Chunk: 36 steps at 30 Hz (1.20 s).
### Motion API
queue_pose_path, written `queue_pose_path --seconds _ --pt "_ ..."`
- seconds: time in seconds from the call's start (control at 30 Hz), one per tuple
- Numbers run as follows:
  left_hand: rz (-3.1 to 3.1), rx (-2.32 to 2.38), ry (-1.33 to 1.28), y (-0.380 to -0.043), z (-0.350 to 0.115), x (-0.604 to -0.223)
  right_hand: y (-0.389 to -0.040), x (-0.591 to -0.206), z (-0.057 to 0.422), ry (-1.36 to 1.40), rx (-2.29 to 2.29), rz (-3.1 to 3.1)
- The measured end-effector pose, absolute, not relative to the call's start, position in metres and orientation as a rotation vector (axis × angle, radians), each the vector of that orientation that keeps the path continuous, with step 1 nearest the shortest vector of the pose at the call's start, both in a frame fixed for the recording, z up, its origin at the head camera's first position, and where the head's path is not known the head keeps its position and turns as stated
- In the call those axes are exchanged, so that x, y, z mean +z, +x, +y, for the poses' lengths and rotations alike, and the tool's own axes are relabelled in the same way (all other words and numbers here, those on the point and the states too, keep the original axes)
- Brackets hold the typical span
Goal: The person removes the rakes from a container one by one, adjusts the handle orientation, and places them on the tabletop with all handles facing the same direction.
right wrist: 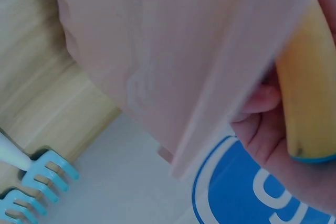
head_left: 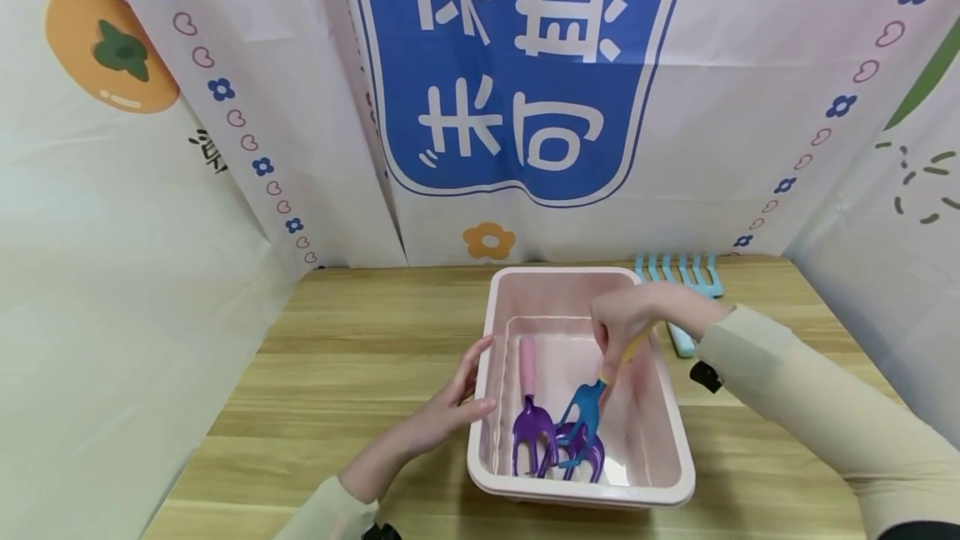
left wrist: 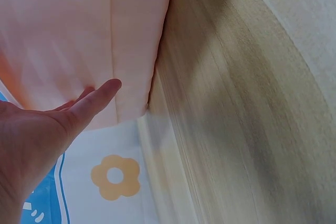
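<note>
While the left hand (head_left: 453, 407) lies against the left side of the pink tub (head_left: 585, 492), digits extended, it grips nothing. Just inside: a purple fork (head_left: 532, 419), pink handle toward the far wall, then a second purple fork (head_left: 595, 455), its handle mostly hidden. Over that one lies the blue fork (head_left: 587, 401), inside the tub, its yellow handle (right wrist: 310, 82) in the curled fingers of the right hand (head_left: 626, 319). Long axis runs from the grip down and left toward the near wall — tines across the second fork; contact or hover, cannot tell. Right hand is the nearer one. Key relation, as judged: tines over tines, so lifting before any sideways shift seems safer. Right wall crowds the grip; freer floor lies left and far. Outside, farther right: light-blue rakes (right wrist: 51, 170).
</note>
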State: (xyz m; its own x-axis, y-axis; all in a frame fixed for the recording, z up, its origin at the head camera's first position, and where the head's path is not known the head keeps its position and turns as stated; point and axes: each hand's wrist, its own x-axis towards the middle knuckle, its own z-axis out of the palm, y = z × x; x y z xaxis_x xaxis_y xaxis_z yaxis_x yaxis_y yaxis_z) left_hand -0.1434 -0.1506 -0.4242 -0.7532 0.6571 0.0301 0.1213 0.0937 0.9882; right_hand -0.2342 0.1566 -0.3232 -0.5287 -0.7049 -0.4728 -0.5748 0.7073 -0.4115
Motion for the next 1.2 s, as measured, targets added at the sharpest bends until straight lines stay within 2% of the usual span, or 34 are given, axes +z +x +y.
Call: queue_pose_path --seconds 0.67,1.2 --pt "1.936 1.718 0.765 -0.144 -0.151 -0.424 -0.231 -0.303 0.179 -0.925 -0.477 2.132" --pt "1.922 1.718 0.765 -0.144 -0.15 -0.424 -0.23 -0.297 0.203 -1.011 -0.73 2.116"
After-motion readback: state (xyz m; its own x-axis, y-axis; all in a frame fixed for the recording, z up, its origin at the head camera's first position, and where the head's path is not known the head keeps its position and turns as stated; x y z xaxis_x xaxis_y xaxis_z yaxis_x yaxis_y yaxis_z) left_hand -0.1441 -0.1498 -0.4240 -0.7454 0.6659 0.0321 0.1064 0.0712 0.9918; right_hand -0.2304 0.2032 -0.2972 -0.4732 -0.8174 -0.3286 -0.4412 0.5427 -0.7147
